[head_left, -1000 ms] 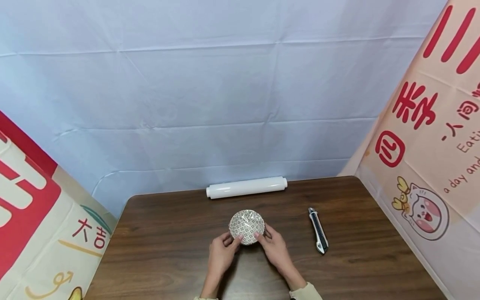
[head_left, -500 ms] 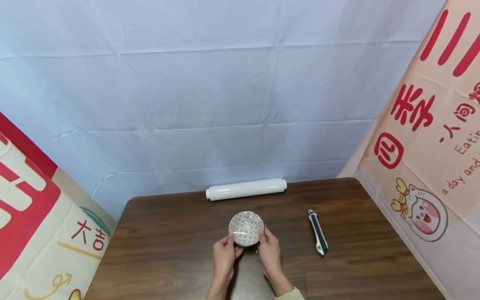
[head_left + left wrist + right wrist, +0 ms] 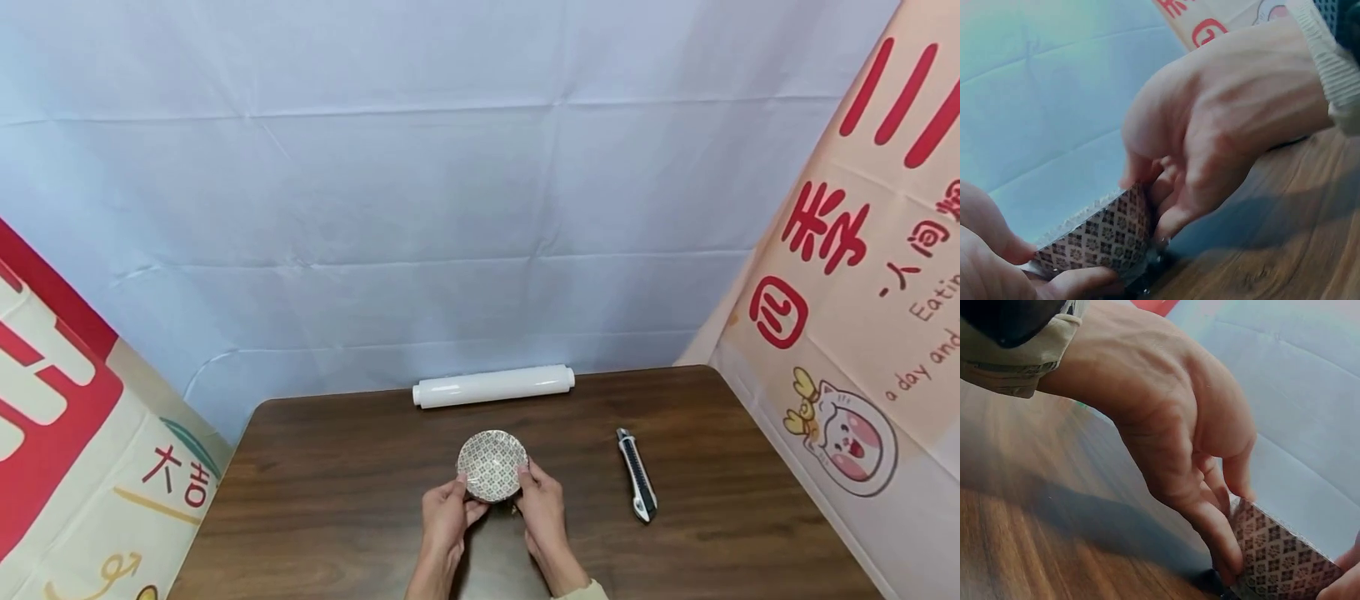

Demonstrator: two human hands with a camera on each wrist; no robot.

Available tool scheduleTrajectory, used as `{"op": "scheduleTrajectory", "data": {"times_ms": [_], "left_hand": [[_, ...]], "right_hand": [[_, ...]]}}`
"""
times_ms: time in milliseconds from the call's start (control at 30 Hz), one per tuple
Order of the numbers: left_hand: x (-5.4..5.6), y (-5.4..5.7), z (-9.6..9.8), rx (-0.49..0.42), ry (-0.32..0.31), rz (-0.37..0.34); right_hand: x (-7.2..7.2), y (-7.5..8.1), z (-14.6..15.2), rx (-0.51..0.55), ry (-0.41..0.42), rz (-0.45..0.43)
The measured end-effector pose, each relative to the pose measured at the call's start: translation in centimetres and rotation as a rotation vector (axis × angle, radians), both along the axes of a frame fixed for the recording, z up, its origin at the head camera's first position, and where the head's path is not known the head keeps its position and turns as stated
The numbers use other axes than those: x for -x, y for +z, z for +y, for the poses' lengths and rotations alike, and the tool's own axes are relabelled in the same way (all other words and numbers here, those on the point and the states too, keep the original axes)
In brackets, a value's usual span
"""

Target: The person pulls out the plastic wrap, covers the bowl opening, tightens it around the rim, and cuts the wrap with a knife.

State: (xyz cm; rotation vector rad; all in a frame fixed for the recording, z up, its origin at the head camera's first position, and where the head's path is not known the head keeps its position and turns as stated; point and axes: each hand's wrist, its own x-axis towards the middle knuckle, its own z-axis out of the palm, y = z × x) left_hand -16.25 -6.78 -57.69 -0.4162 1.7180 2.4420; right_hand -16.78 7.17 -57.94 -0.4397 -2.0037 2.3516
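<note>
A small bowl [image 3: 492,467] with a dark lattice pattern is held between both hands near the middle of the table. Something clear and glossy, like cling film, shines across its top, and crumpled clear bits show under it in the left wrist view. My left hand [image 3: 446,518] pinches the left side of the rim, thumb on top and fingers below. On the opposite side my right hand [image 3: 542,508] grips the rim the same way. The right wrist view shows the bowl's patterned outer wall [image 3: 1282,559] tilted, with the right thumb at its edge. The bowl's underside is mostly hidden.
A white roll [image 3: 493,387], apparently of plastic film, lies along the back edge of the brown wooden table [image 3: 337,475]. To the right of the hands lies a utility knife [image 3: 637,475]. Printed cloths hang at both sides, and a pale cloth [image 3: 405,208] hangs behind.
Both thumbs have shifted from the bowl's near face outward to the sides of its rim. The roll and knife stay put on the table; the head view has tilted slightly.
</note>
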Motion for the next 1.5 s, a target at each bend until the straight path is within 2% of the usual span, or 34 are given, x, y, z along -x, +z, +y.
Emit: {"op": "scheduleTrajectory", "data": {"times_ms": [167, 400, 500, 633, 733, 867, 1000, 1100, 1300, 1400, 1500], "left_hand": [[-0.1, -0.2, -0.4, 0.029, -0.012, 0.003], [0.2, -0.3, -0.7, 0.033, -0.021, 0.006], [0.4, -0.3, -1.3, 0.058, -0.046, -0.003], [0.8, -0.2, -2.2, 0.173, -0.085, -0.035], [0.8, 0.1, -2.5, 0.231, -0.105, -0.051], [0.5, 0.2, -2.4, 0.167, -0.172, -0.070], [-0.1, -0.4, -1.8, 0.058, -0.241, -0.095], [-0.4, -0.9, -1.5, -0.042, -0.232, -0.088], [0.0, -1.0, -1.6, -0.195, -0.198, -0.057], [-0.1, -1.1, -1.8, -0.202, -0.210, -0.079], [-0.2, -1.3, -1.8, -0.137, -0.252, -0.109]], "right_hand": [[-0.2, -0.4, 0.3, 0.055, 0.028, 0.015], [0.2, -0.6, 0.9, 0.012, 0.033, 0.015], [0.3, -0.3, 1.4, -0.046, 0.043, 0.012], [0.6, 0.1, 2.4, -0.197, 0.068, 0.015], [1.2, 0.2, 3.0, -0.242, 0.070, 0.003], [2.0, -0.1, 3.4, -0.191, 0.092, -0.017], [2.7, -0.5, 3.6, -0.163, 0.145, -0.025], [2.7, -0.6, 3.4, -0.120, 0.170, -0.023], [2.3, -0.3, 2.9, -0.095, 0.184, 0.000], [2.1, -0.1, 3.2, -0.095, 0.194, -0.004], [1.6, 0.2, 3.5, -0.091, 0.200, -0.032]]}}
